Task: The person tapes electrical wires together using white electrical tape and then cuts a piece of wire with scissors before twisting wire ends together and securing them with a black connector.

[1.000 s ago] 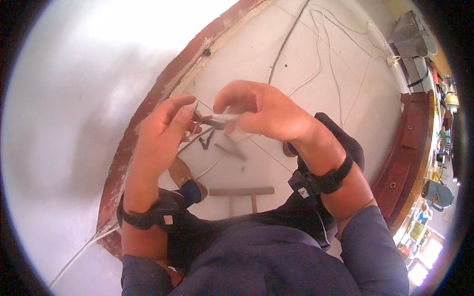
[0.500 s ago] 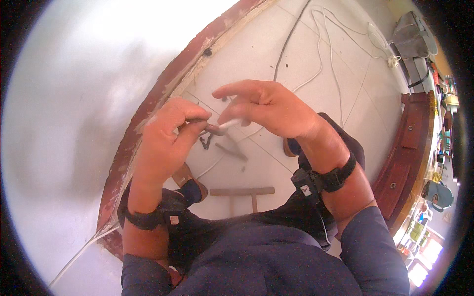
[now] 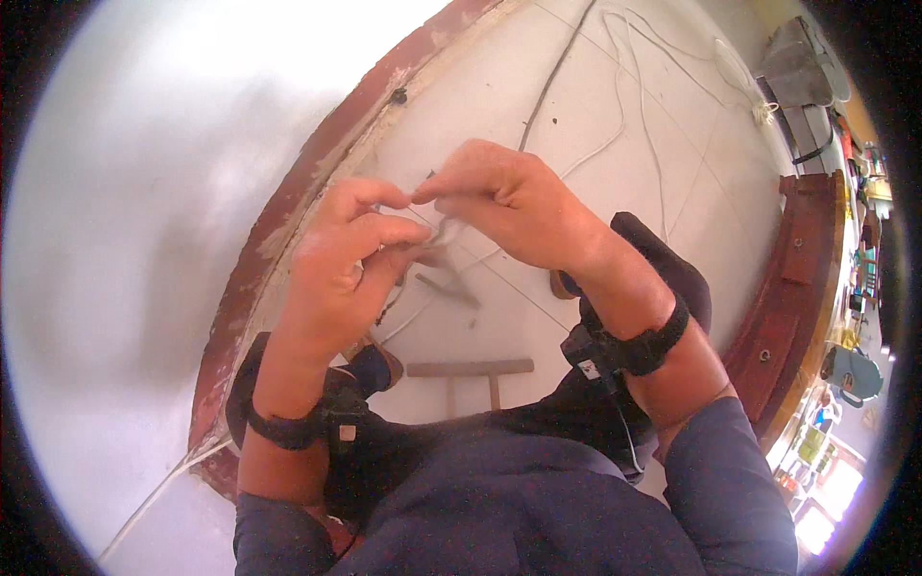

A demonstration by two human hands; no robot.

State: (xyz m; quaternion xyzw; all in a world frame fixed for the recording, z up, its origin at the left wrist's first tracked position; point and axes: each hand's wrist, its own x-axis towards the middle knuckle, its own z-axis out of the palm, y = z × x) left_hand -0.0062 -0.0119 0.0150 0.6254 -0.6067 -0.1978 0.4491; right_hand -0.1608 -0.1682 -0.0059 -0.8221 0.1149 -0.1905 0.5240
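Both of my hands are raised in front of my knees, with their fingertips almost meeting. The thumb and fingers of my left hand (image 3: 331, 254) are pinched together around something small and brownish that is blurred and mostly hidden. My right hand (image 3: 528, 206) also has its thumb and index finger drawn together, its tips beside the left index finger. A small pale, thin piece (image 3: 445, 231) shows between the two hands, smeared by motion. What it is, and which hand holds it, I cannot make out.
A wooden bar on two legs (image 3: 471, 369) stands between my feet. Small dark pieces (image 3: 448, 289) lie on the tiles. White cords (image 3: 622, 106) and a black cable (image 3: 552, 82) cross the floor ahead. A white wall with a red-brown base strip (image 3: 252, 254) runs left; a red-brown wooden cabinet (image 3: 792, 278) stands right.
My right fingers, spread before, have closed together near the left fingertips. My left fingers have shifted slightly right. The dark strip that hung below my left hand is now mostly out of sight.
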